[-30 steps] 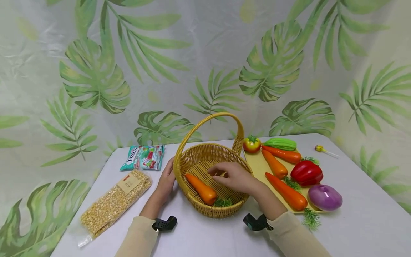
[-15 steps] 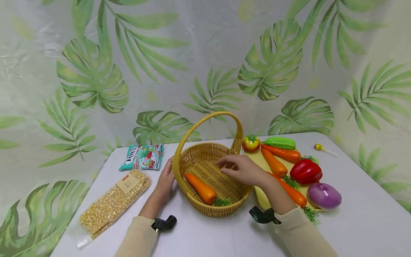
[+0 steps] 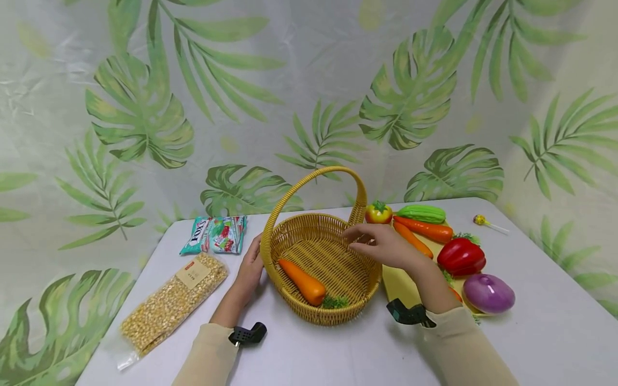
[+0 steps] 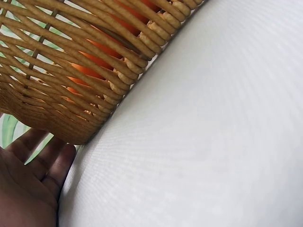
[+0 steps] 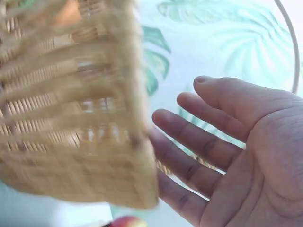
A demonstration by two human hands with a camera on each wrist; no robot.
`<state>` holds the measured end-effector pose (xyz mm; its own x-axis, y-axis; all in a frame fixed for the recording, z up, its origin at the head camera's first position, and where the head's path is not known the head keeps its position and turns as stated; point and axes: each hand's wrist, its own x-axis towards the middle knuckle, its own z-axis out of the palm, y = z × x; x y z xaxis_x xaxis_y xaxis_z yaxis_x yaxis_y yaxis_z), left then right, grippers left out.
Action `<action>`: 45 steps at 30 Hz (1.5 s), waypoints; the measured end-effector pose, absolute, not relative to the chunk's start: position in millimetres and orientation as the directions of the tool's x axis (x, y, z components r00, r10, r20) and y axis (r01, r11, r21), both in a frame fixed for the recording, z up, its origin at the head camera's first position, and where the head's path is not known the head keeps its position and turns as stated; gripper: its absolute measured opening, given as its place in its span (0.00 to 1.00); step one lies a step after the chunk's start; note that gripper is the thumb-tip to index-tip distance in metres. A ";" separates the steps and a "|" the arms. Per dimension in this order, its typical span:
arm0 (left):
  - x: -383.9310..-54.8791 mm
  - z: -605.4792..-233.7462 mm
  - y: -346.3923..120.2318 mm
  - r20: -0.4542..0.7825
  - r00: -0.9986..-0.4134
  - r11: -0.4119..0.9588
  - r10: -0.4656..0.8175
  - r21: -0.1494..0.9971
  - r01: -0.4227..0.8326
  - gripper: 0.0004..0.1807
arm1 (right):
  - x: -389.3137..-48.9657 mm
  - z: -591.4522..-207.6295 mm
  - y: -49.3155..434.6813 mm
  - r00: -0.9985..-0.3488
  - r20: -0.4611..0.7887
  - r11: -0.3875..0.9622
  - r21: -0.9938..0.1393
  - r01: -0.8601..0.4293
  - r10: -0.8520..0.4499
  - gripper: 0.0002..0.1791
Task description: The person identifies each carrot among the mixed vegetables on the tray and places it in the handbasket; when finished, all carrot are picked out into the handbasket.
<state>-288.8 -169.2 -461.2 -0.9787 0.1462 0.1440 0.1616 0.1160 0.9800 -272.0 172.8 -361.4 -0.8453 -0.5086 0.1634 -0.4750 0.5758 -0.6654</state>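
A yellow-brown wicker basket point(image 3: 318, 317) with a tall arched handle point(image 3: 309, 179) stands mid-table. Inside lies one orange carrot point(image 3: 303, 283) with green leaves at its thick end. My left hand point(image 3: 248, 274) rests against the basket's left side; in the left wrist view its fingers point(image 4: 54, 161) extend along the woven wall near the bottom. Over the basket's right rim hovers my right hand point(image 3: 386, 246), holding nothing. The right wrist view shows its loosely bent, parted fingers point(image 5: 199, 130) beside the blurred wicker wall.
Right of the basket, a yellow board point(image 3: 403, 284) bears carrots point(image 3: 427, 230), a green gourd point(image 3: 422, 214), a red bell pepper point(image 3: 461, 256) and a purple onion-like vegetable point(image 3: 488, 293). A lollipop point(image 3: 488, 223) lies beyond. A teal candy bag point(image 3: 214, 235) and a corn-kernel pack point(image 3: 174, 303) lie left.
My right hand has moved rightward and slightly up, from above the basket's middle to its right rim. The left hand and the carrot in the basket have stayed put.
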 end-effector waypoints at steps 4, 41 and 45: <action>-289.6 -460.9 -168.9 0.144 -0.979 0.118 0.147 0.980 0.162 0.25 | -274.0 -357.2 187.8 -0.869 0.166 0.591 -0.673 -0.445 -0.466 0.17; -288.8 -460.8 -167.5 0.132 -0.981 0.117 0.139 0.982 0.149 0.25 | -296.7 -391.1 248.9 -0.970 0.025 0.719 -0.667 -0.195 -0.240 0.32; -288.7 -460.5 -167.9 0.136 -0.981 0.118 0.137 0.981 0.153 0.25 | -299.4 -394.0 248.7 -0.969 0.024 0.734 -0.648 -0.203 -0.247 0.33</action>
<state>-288.7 -167.9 -460.5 -0.9811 0.1374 0.1360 0.1526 0.1182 0.9812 -299.4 248.7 -394.0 -0.9688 -0.2468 0.0241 -0.2030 0.7336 -0.6485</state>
